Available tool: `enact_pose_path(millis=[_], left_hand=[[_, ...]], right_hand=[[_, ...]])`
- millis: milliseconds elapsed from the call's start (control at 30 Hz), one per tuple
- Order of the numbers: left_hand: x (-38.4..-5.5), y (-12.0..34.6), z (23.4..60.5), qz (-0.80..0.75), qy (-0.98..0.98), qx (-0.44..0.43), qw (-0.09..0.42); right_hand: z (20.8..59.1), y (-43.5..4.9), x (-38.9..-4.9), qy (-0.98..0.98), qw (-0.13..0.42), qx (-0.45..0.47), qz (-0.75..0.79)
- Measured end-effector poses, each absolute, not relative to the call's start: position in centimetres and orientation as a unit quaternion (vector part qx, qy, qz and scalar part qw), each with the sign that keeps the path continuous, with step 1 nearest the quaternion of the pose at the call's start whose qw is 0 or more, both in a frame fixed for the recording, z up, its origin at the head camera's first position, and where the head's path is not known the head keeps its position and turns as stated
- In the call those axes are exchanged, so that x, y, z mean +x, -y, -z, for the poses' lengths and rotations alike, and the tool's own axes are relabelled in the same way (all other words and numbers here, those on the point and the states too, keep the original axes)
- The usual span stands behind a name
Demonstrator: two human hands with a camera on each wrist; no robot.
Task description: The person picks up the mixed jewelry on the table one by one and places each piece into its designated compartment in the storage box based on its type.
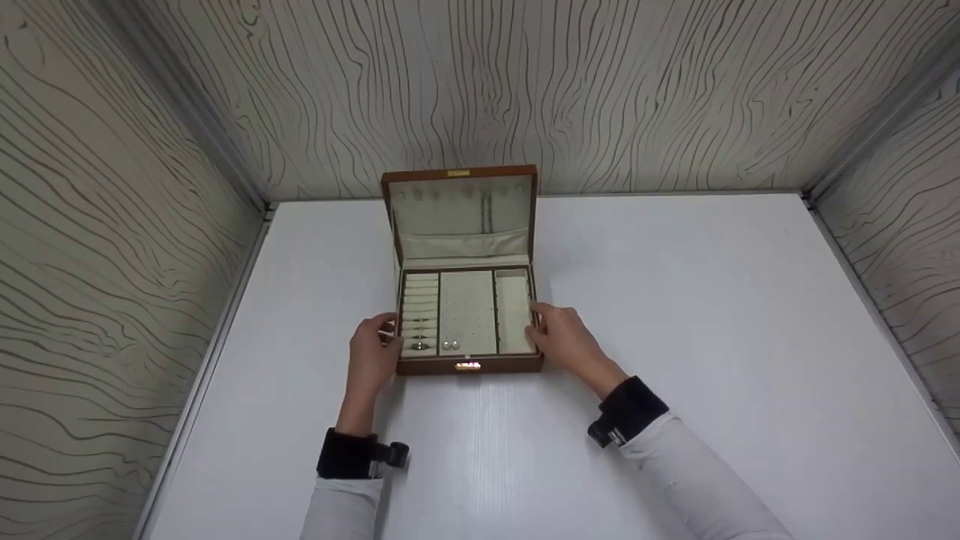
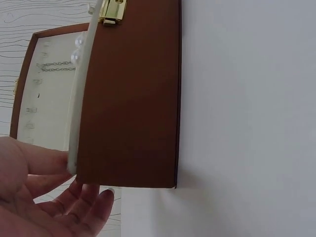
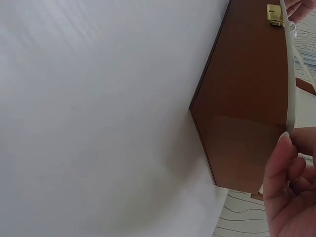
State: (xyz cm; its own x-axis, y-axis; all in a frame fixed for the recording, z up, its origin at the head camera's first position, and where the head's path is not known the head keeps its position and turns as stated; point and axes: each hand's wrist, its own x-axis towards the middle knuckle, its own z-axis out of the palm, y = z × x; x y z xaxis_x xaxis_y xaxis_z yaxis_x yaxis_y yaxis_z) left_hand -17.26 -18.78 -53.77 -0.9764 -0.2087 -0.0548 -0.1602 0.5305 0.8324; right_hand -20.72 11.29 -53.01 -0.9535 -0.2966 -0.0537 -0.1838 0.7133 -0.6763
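Note:
A brown jewelry box [image 1: 429, 367] stands on the white table with its lid [image 1: 442, 214] raised. My left hand [image 1: 371, 360] grips its left side near the front, thumb on the cream rim [image 2: 79, 113] and fingers against the side wall. Opposite it, my right hand [image 1: 571, 341] pinches the right rim between thumb and fingers. Several rings [image 1: 419, 346] sit in the cream ring rolls at left. Two pearl earrings [image 1: 451, 346] are in the middle panel's front. A chain necklace [image 1: 486, 211] hangs inside the lid. The right compartment [image 1: 514, 300] looks bare.
The white table [image 1: 697, 322] spreads out on both sides of the box. Wood-grain patterned panels [image 1: 480, 90] rise behind it and at left and right. A brass clasp [image 1: 468, 366] sits on the box front.

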Motion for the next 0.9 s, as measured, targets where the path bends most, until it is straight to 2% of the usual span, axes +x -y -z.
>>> enact_pose_path(millis=[500, 900], left_hand=[[-17.2, 20.8, 54.9, 0.585, 0.801, 0.109, -0.061], [-17.6, 21.2, 55.3, 0.615, 0.77, 0.144, -0.091]], right_hand=[[52.9, -12.6, -21.4, -0.905, 0.106, -0.146, 0.386], [47.0, -13.4, -25.2, -0.841, 0.044, -0.105, 0.529]])
